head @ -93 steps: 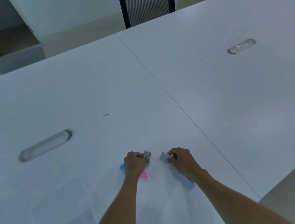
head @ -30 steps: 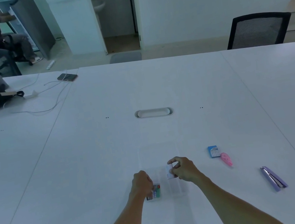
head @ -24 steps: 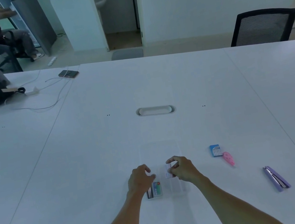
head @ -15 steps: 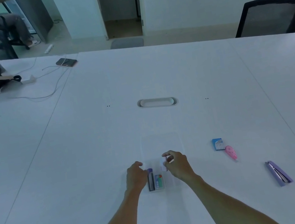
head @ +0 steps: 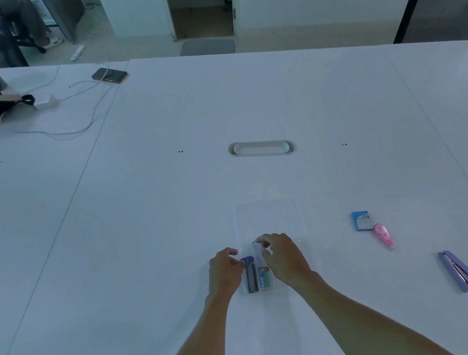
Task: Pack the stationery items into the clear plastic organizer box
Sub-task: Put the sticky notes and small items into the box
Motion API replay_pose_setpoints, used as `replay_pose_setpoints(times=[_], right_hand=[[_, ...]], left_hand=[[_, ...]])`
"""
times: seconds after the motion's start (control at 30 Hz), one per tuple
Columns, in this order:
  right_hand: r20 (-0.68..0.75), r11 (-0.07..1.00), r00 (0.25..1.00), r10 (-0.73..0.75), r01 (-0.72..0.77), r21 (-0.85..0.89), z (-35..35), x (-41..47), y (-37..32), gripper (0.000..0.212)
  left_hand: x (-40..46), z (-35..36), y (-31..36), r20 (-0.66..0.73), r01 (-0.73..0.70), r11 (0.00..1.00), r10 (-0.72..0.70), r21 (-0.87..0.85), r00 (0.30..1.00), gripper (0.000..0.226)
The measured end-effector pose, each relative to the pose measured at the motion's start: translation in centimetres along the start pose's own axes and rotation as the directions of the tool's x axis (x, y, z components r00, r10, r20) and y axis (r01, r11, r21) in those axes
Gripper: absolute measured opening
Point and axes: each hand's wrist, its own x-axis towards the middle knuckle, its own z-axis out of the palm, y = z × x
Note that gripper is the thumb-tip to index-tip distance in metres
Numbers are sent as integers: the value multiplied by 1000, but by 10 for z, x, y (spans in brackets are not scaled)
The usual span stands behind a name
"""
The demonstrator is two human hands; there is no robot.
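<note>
Clear box (head: 304, 246) lies on the table (head: 149, 239) just ahead of me, its open lid (head: 268, 218) flat on the far side. Inside the box, at its left end, a dark pen-like piece (head: 250, 277) and a small printed pack (head: 264, 276) lie side by side. My right hand (head: 284, 259) pinches a small white item (head: 257, 251) over the box, likely to set it beside the pack; my left hand (head: 224, 273) rests against the box's left wall with fingers curled, apparently steadying it; whether it grips anything I cannot tell. Right of the box, well apart: blue pad (head: 361, 220) touching pink tape (head: 383, 235), then stapler (head: 460, 270) farther right, near the table's front edge. The box's right part looks free for them
</note>
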Motion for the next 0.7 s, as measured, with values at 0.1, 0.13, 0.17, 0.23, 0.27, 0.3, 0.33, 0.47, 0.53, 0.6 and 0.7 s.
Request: replay_pose_setpoints(times=[0.1,0.13,0.17,0.23,0.27,0.3,0.33,0.47,0.53,0.6,0.7], right_hand=[[-37,980,997,-67,59,-190,2,-2,0,27],[-39,969,996,-81,69,-236,3,-2,1,26],[-29,960,995,-93,82,-268,3,-3,1,27],[10,941,993,-119,116,-316,4,-5,1,33],[26,933,992,-126,128,-335,4,-7,2,37],[39,930,991,-128,134,-341,4,-8,3,40],[48,935,991,-123,131,-329,4,-8,4,42],[85,971,993,-80,97,-218,-2,-8,7,47],[93,984,993,-69,84,-160,-9,-7,8,49],[88,991,995,-56,66,-119,-20,-6,9,50],[70,997,997,-22,27,-72,-40,-4,12,51]], left_hand=[[2,0,-2,2,2,1000,-2,-12,1000,29],[3,1,-2,3,1,1000,-1,-9,1000,29],[3,1,-2,5,3,1000,-3,-5,1000,30],[5,1,-2,12,15,1000,-15,-5,1000,30],[5,1,-2,16,20,1000,-20,-5,1000,30],[5,0,-1,18,26,1000,-26,-7,1000,30],[6,0,-1,21,32,999,-32,-11,999,30],[7,0,-3,29,44,999,-43,-13,999,32],[6,1,0,31,40,999,-40,3,999,33],[2,0,6,20,10,996,-12,91,1000,36],[-4,-1,23,16,-114,962,113,249,993,43]])
